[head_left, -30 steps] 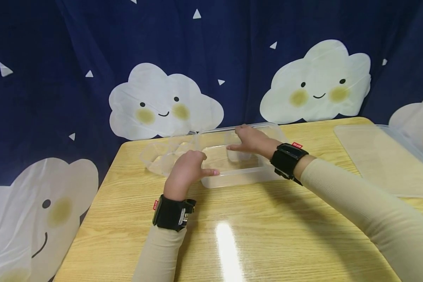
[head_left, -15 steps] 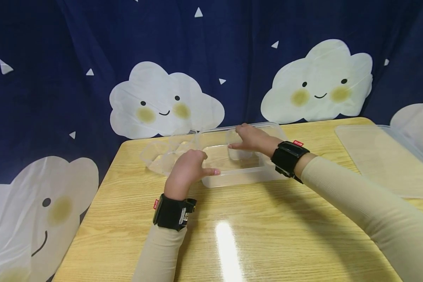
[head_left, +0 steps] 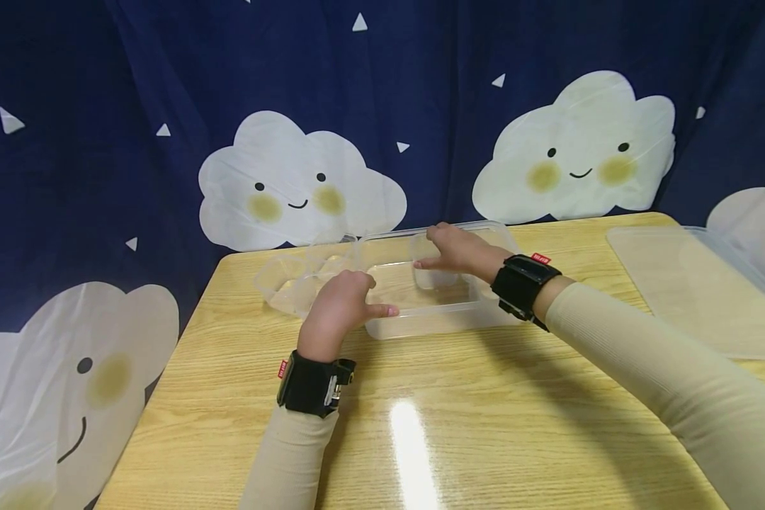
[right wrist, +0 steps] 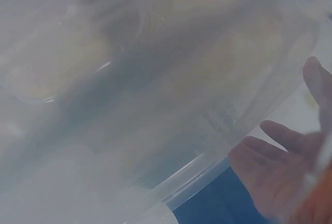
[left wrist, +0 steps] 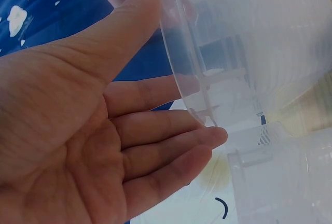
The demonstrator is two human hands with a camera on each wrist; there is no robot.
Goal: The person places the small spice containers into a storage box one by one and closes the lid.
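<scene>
A large clear plastic food box (head_left: 446, 322) lies on the table with its open top up. At its near left corner my left hand (head_left: 341, 312) touches the rim, thumb along the near side. In the left wrist view my left hand (left wrist: 114, 120) has nearly straight fingers overlapping the box's curved wall. A small clear container (head_left: 435, 276) sits inside the box, with my right hand (head_left: 455, 251) above it, fingers right at the far rim. The right wrist view is hazy through plastic; there the right hand (right wrist: 282, 167) shows straight, parted fingers.
Several small clear containers (head_left: 287, 283) stand left of the box, close to the left hand. A large translucent lid (head_left: 688, 290) lies at the right of the wooden table (head_left: 484, 425). Behind hangs a dark blue cloud curtain (head_left: 433, 85).
Very little differs. The small container in the box shows slightly further right, along with the right hand; the left hand keeps its place at the corner.
</scene>
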